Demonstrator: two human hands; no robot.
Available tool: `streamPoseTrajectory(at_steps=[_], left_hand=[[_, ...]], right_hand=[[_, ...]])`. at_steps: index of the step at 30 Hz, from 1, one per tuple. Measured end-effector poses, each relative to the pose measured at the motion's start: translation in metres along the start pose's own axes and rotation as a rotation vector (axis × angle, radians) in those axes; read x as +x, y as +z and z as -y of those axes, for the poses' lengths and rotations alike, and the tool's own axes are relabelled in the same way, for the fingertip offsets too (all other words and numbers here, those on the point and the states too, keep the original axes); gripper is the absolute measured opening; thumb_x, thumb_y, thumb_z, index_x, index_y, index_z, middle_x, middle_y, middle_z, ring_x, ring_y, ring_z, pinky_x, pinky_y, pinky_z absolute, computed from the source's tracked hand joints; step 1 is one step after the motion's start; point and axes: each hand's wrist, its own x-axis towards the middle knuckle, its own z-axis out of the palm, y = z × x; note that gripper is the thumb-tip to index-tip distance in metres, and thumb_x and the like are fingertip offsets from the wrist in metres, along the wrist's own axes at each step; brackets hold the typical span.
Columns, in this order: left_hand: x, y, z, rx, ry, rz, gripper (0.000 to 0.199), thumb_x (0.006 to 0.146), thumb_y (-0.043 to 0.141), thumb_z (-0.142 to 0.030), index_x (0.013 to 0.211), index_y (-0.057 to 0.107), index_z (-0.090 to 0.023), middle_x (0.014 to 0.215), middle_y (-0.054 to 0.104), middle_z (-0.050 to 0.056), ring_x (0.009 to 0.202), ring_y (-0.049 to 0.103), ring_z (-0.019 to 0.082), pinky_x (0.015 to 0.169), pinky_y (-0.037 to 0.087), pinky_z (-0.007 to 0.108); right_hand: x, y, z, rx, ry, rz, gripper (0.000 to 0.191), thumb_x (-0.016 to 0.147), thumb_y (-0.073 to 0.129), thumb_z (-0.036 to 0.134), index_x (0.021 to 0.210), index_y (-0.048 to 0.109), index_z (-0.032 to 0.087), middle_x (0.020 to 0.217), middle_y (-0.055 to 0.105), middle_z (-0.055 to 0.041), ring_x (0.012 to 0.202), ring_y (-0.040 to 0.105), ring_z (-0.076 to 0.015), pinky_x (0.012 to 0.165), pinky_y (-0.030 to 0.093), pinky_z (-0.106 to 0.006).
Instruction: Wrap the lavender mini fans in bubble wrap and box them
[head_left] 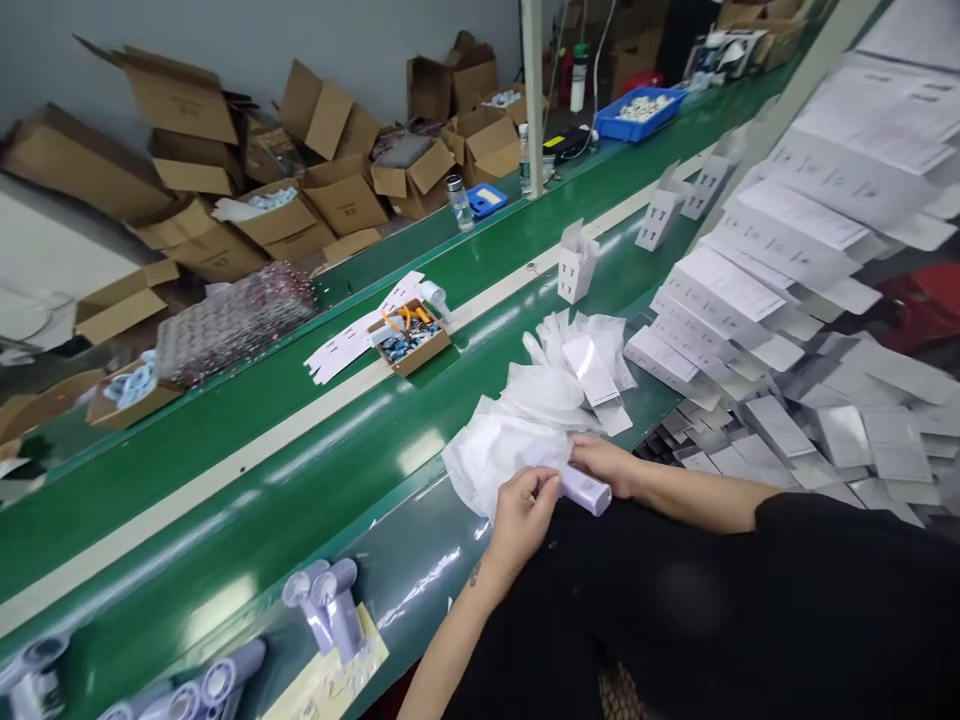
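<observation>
Only got the head cam here. Busy workshop: open cartons (347, 200) along the wall, a long green bench (300, 490) running through, loads of white boxes (780, 430) heaped on my right. A few spare purple bodies (345, 625) lie at the lower left.

The purple device (589, 490) is right in front of me, one end sticking out of a white bag (487, 450), the rest apparently under the film. My left hand (525, 505) has thumb and fingertips pinched on it at the bag's edge, maybe catching film too. My right hand (606, 466) is bent in against the far side; can't tell how firmly it's gripping.

I'd call this mid-bagging. Next move, imo: keep the mouth spread and slide the exposed end in without snagging.
</observation>
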Motion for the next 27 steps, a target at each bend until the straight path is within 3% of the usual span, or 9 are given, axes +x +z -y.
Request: streamPoseTrajectory(at_steps=[3, 6, 10, 14, 16, 18, 22, 24, 27], left_hand=[[0.005, 0.001, -0.006, -0.359, -0.230, -0.053, 0.024, 0.074, 0.065, -0.039, 0.076, 0.065, -0.015, 0.063, 0.058, -0.001, 0.056, 0.048, 0.009, 0.055, 0.038, 0.021], [0.012, -0.003, -0.010, -0.548, -0.280, -0.073, 0.024, 0.071, 0.068, -0.038, 0.075, 0.062, -0.014, 0.064, 0.055, -0.001, 0.055, 0.047, 0.007, 0.055, 0.037, 0.020], [0.030, -0.011, -0.020, -0.348, -0.051, -0.094, 0.037, 0.070, 0.068, -0.043, 0.097, 0.062, -0.018, 0.094, 0.061, 0.006, 0.082, 0.057, 0.016, 0.072, 0.045, 0.026], [0.050, 0.001, -0.032, -0.113, 0.089, 0.129, 0.096, 0.046, 0.083, -0.037, 0.132, 0.042, -0.022, 0.120, 0.055, 0.010, 0.107, 0.053, 0.026, 0.085, 0.046, 0.034], [0.054, 0.012, -0.035, -0.078, 0.060, 0.210, 0.073, 0.052, 0.081, -0.036, 0.117, 0.056, -0.019, 0.100, 0.063, 0.006, 0.091, 0.059, 0.023, 0.079, 0.048, 0.032], [0.056, 0.018, -0.033, -0.062, 0.023, 0.151, 0.036, 0.063, 0.074, -0.040, 0.090, 0.066, -0.017, 0.077, 0.062, 0.002, 0.070, 0.059, 0.017, 0.065, 0.048, 0.027], [0.063, 0.007, -0.020, -0.245, -0.111, -0.132, 0.029, 0.068, 0.070, -0.042, 0.080, 0.066, -0.015, 0.071, 0.060, 0.000, 0.061, 0.055, 0.012, 0.052, 0.043, 0.021], [0.071, -0.001, -0.016, -0.442, -0.175, -0.234, 0.033, 0.066, 0.072, -0.041, 0.086, 0.065, -0.016, 0.076, 0.062, 0.000, 0.062, 0.056, 0.012, 0.050, 0.043, 0.021], [0.082, -0.011, -0.017, -0.621, -0.244, -0.303, 0.037, 0.062, 0.075, -0.038, 0.089, 0.064, -0.016, 0.076, 0.061, -0.001, 0.057, 0.055, 0.010, 0.044, 0.041, 0.019]], right_hand=[[-0.024, -0.022, 0.025, -0.478, -0.183, 0.010, 0.017, 0.073, 0.062, 0.028, 0.066, 0.051, 0.018, 0.054, 0.052, 0.0038, 0.050, 0.050, -0.0100, 0.049, 0.037, -0.021], [-0.050, -0.037, 0.055, -0.653, -0.310, 0.013, 0.017, 0.083, 0.051, 0.031, 0.073, 0.052, 0.018, 0.059, 0.056, 0.0025, 0.054, 0.055, -0.0115, 0.052, 0.040, -0.021], [-0.060, -0.036, 0.072, -0.574, -0.401, 0.017, 0.019, 0.086, 0.046, 0.032, 0.076, 0.051, 0.017, 0.069, 0.057, 0.0010, 0.063, 0.058, -0.0119, 0.057, 0.043, -0.021], [-0.049, -0.025, 0.065, -0.625, -0.632, 0.111, 0.018, 0.084, 0.048, 0.028, 0.071, 0.052, 0.016, 0.068, 0.054, 0.0011, 0.065, 0.053, -0.0104, 0.061, 0.043, -0.022], [-0.047, -0.032, 0.061, -0.623, -0.654, 0.135, 0.018, 0.082, 0.051, 0.028, 0.069, 0.051, 0.016, 0.067, 0.055, 0.0010, 0.063, 0.052, -0.0100, 0.060, 0.045, -0.023], [-0.050, -0.059, 0.060, -0.407, -0.595, -0.106, 0.017, 0.082, 0.055, 0.033, 0.077, 0.053, 0.017, 0.070, 0.058, -0.0001, 0.061, 0.056, -0.0109, 0.058, 0.049, -0.024], [-0.058, -0.153, 0.063, 0.246, -0.489, -0.927, 0.057, 0.073, 0.069, 0.041, 0.119, 0.039, 0.026, 0.081, 0.063, -0.0010, 0.053, 0.059, -0.0110, 0.053, 0.056, -0.029], [-0.050, -0.190, 0.065, 0.422, -0.463, -1.000, 0.075, 0.066, 0.076, 0.037, 0.125, 0.030, 0.029, 0.084, 0.062, -0.0001, 0.051, 0.058, -0.0107, 0.053, 0.058, -0.031], [-0.026, -0.205, 0.064, 0.571, -0.518, -0.965, 0.059, 0.063, 0.077, 0.038, 0.108, 0.042, 0.026, 0.094, 0.058, -0.0007, 0.066, 0.064, -0.0132, 0.060, 0.059, -0.034]])
